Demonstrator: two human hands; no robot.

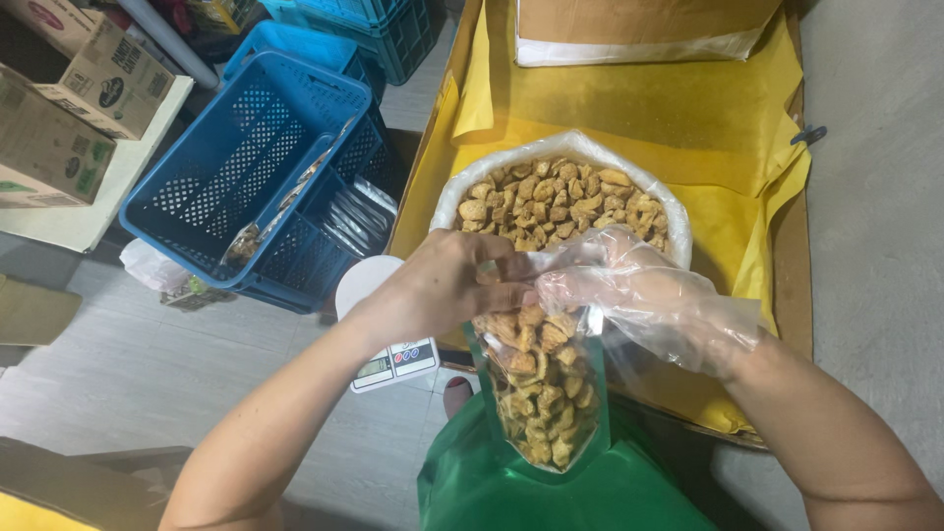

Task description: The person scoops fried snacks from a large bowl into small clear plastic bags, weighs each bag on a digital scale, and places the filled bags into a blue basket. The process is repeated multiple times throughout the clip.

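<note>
Bright, even light; slight blur

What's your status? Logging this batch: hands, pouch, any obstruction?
Left hand bare, pinching pouch mouth. Right hand gloved, at the opening. Pouch nearly full. Snack bag behind, nothing blocking.

Grey floor [147,364] under my left grip [442,285], white scale [388,344] below it, blue crates [256,167] farther left, yellow-lined tray [629,108] ahead of both grips

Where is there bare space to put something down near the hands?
Free: yellow paper between the cardboard box and the big snack bag; grey floor left of the scale. Crowded: left hand and gloved right hand holding the pouch.
</note>
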